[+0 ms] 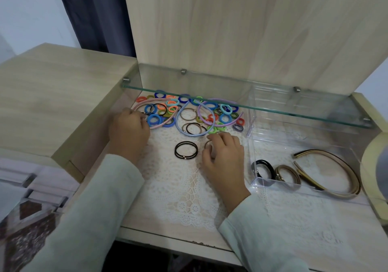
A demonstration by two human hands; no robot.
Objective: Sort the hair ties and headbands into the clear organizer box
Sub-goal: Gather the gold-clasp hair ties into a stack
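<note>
Left of the box (250, 160), the right hand (222, 155) pinched a brown tie (206, 144) while the left hand (128, 130) curled into the pile (189, 112), its hold unclear; lifting the tie clear of snags before boxing it seemed best.

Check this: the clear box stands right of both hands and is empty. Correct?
Not empty. The head view shows the clear box, right of the left hand and right hand, holding black hair ties, brown hair ties and two headbands.
</note>
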